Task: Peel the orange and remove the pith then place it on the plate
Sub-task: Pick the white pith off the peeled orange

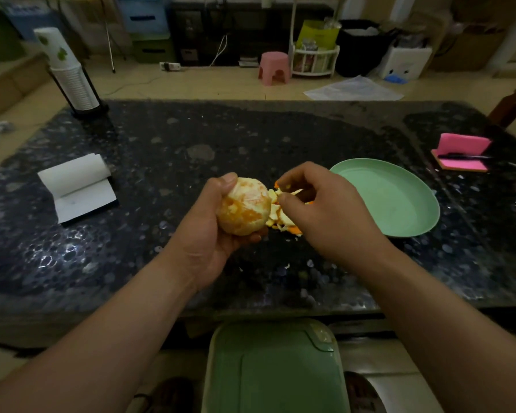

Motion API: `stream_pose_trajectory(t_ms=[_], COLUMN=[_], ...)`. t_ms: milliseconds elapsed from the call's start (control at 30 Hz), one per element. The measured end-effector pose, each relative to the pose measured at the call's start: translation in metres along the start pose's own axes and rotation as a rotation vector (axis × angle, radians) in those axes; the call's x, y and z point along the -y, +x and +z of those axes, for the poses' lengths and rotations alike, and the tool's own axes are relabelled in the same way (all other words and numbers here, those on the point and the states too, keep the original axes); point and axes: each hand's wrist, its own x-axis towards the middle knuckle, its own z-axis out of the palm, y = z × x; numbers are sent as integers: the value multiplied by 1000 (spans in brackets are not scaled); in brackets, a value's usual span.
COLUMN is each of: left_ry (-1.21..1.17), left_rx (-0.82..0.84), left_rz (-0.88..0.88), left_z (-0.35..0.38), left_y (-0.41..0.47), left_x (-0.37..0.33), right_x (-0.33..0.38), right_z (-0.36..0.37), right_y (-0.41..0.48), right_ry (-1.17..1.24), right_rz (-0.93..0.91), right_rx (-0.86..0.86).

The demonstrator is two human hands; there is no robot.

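Observation:
My left hand [209, 231] grips a peeled orange [244, 205] above the dark stone table, thumb over its top. Patches of white pith still cover the fruit. Just right of it, my right hand [316, 204] pinches a strip of peel [283, 193] between thumb and fingers. More peel pieces [282, 222] lie in a small heap under that hand, partly hidden by it. A pale green plate [399, 198] sits on the table to the right of my right hand, with nothing on it.
An open notepad [78, 189] lies at the left. A stack of paper cups in a holder [72, 81] stands at the far left corner. Pink sticky notes with a pen [462, 156] sit far right. A green bin lid [274, 368] is below the table's front edge.

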Motion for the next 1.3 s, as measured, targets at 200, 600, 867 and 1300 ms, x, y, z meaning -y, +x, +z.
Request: stream_pose_trajectory(t_ms=[200,600,867,1300], left_ry=[77,274,301,85], left_rx=[-11,-46,-38,-28], left_rz=[52,184,199,69], left_z=[-3,-4,-5,-4], left_y=[6,9,9,9], left_x=[7,15,14,9], right_x=[11,9,10,1], right_z=[-5,-3,-2,-8], right_y=[-12,-17,-16,-10], right_ry=[49,-378,-444,-321], right_rz=[-108,-280,-325,-95], right_rx=[14,-74,-91,-75])
